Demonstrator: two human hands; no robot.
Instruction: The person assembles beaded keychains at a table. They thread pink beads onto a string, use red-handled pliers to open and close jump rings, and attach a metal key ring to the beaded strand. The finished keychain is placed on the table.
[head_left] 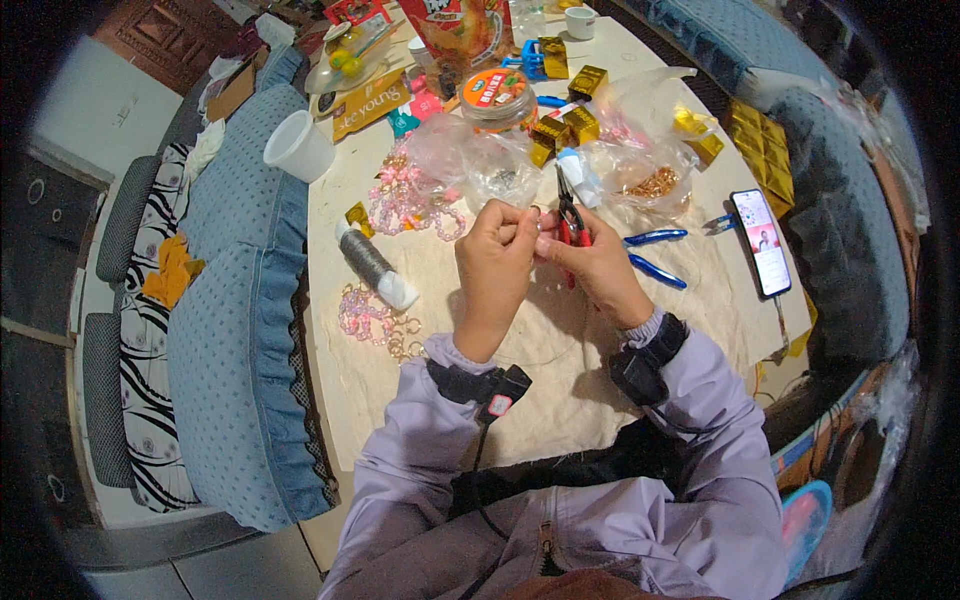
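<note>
My left hand (494,270) and my right hand (600,268) meet over the cloth (520,400) at the middle of the table. The left fingers are pinched together at a tiny piece between the hands, too small to name. My right hand is closed around pliers (570,212) with red handles and dark jaws that point away from me; its thumb and fingertip also come up to the tiny piece. Left of my hands lie a spool of grey thread or wire (366,256), pink bead strands (362,313) and several gold rings (405,340).
Blue-handled tools (656,272) and a lit phone (762,243) lie at right. Beyond my hands are clear bags with gold pieces (655,182) and silver pieces (505,180), more pink beads (400,195), a round tub (497,98), gold boxes (580,124) and a white cup (299,147).
</note>
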